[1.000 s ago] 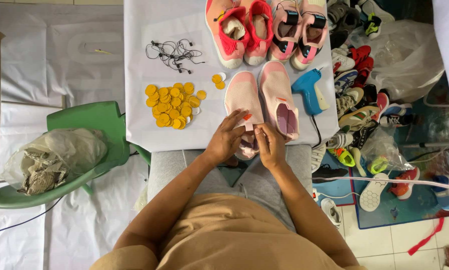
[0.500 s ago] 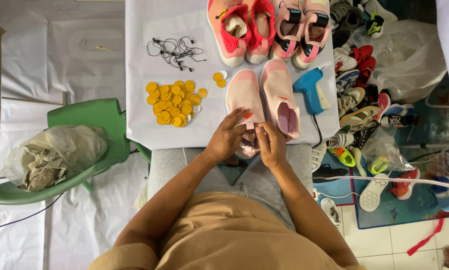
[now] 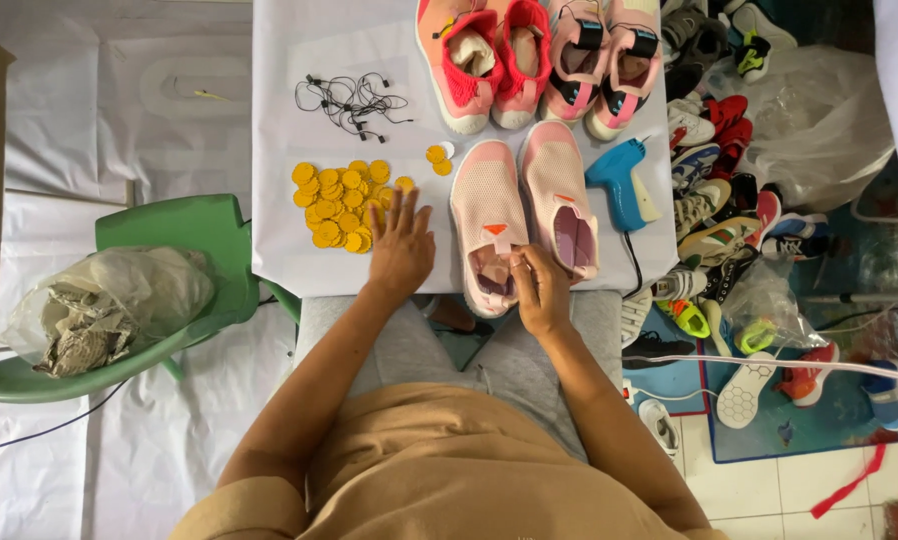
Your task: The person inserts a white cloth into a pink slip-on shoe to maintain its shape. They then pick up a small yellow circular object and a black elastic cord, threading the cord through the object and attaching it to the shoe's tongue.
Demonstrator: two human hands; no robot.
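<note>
A pair of pale pink slip-on shoes [image 3: 559,190] lies side by side on the white table [image 3: 279,110]. My right hand [image 3: 541,292] pinches the heel opening of the left pink shoe [image 3: 484,215] at the table's near edge. My left hand [image 3: 401,247] is spread flat, fingers apart, at the right edge of a pile of round yellow discs [image 3: 339,205]. It holds nothing that I can see.
Black elastic cords [image 3: 351,100] lie behind the discs. Two more yellow discs [image 3: 437,160], a red shoe pair [image 3: 489,60], a pink strapped pair [image 3: 604,60] and a blue tagging gun [image 3: 621,185] sit on the table. A green chair [image 3: 184,225] holds a paper-filled bag [image 3: 99,300]. Shoes [image 3: 729,190] pile right.
My left hand left the pink shoe's heel and moved left to the yellow discs, opening flat. My right hand stays at the shoe.
</note>
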